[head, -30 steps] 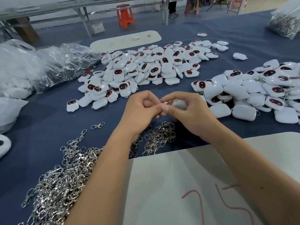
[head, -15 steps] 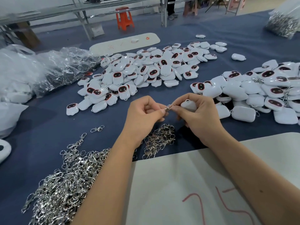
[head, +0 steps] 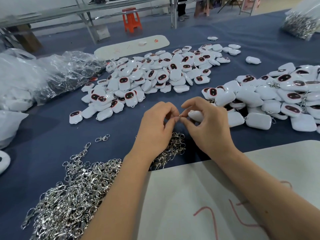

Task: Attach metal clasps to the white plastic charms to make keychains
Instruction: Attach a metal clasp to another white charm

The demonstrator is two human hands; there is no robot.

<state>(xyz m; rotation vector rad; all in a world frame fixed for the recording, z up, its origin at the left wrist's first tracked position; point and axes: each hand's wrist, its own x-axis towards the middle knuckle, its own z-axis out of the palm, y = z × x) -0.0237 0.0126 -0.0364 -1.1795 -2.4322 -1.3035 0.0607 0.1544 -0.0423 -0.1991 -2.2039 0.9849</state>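
Nearest, under and left of the left wrist: loose heap of silver metal swivel clasps (head: 72, 196). Above it the hands meet. Left hand (head: 155, 129), fingers curled, pinches a small metal clasp ring (head: 180, 116) at its fingertips. Right hand (head: 207, 125) curls round a white rounded plastic charm (head: 194, 116), long axis roughly left-right, loop end apparently toward the ring; whether they are linked I cannot tell. Ring just left of charm, between the hands. Beyond the left hand: pile of bare white charms (head: 155, 75). Right of the right hand: charms with clasps (head: 277, 97).
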